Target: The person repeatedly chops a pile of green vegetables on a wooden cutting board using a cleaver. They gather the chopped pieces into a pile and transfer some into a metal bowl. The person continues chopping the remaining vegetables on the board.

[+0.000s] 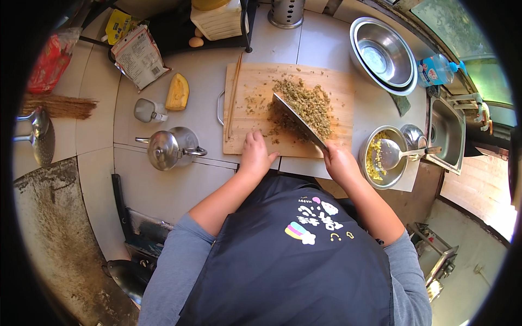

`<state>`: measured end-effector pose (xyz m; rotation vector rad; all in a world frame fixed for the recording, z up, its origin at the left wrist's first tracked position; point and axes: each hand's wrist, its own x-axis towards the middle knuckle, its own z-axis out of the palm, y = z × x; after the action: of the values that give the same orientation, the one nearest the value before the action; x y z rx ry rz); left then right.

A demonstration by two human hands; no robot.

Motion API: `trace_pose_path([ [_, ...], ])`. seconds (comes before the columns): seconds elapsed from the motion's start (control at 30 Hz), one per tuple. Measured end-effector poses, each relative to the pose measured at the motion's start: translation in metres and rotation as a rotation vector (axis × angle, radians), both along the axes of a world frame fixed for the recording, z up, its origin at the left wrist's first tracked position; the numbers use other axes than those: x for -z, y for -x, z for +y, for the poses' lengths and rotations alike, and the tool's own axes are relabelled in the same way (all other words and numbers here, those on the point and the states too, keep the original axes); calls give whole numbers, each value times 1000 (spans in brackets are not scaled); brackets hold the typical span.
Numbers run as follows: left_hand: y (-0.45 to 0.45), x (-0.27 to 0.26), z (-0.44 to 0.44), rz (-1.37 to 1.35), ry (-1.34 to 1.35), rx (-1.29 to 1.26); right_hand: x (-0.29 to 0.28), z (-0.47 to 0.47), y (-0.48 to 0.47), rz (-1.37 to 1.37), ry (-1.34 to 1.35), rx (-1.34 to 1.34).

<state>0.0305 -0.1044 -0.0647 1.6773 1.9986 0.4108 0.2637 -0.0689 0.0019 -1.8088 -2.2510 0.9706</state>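
Note:
My right hand (341,163) grips the handle of a cleaver (299,121), whose blade stands on edge in a heap of brownish-green minced food (312,102) on a wooden cutting board (248,81). My left hand (256,153) rests at the board's near edge, left of the heap, with the thumb spread and nothing seen in it. A pair of wooden chopsticks (234,95) lies along the board's left side. Right of the board, a steel bowl (394,178) holds chopped yellow food (373,157) and a ladle (387,155).
Nested steel basins (385,55), a pump bottle (436,70) and a sink (448,134) are at the right. A lidded steel pot (171,148), a glass jar (149,111) and a pumpkin piece (177,93) stand left. A black rack (171,45) is behind.

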Motion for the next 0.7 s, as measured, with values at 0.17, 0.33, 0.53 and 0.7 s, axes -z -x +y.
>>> trace_pose_path([
  [0.17,-14,22,35,-145,29,-14,4,3,-7,60,-31,126],
  [0.33,-18,20,71,-584,-164,-54,-6,8,-12,114,-110,194],
  [0.53,37,16,47,-209,-261,-181,-12,-4,7,85,32,-45],
  [0.7,33,33,30,-133,-298,-93,0,-2,16,36,59,7],
])
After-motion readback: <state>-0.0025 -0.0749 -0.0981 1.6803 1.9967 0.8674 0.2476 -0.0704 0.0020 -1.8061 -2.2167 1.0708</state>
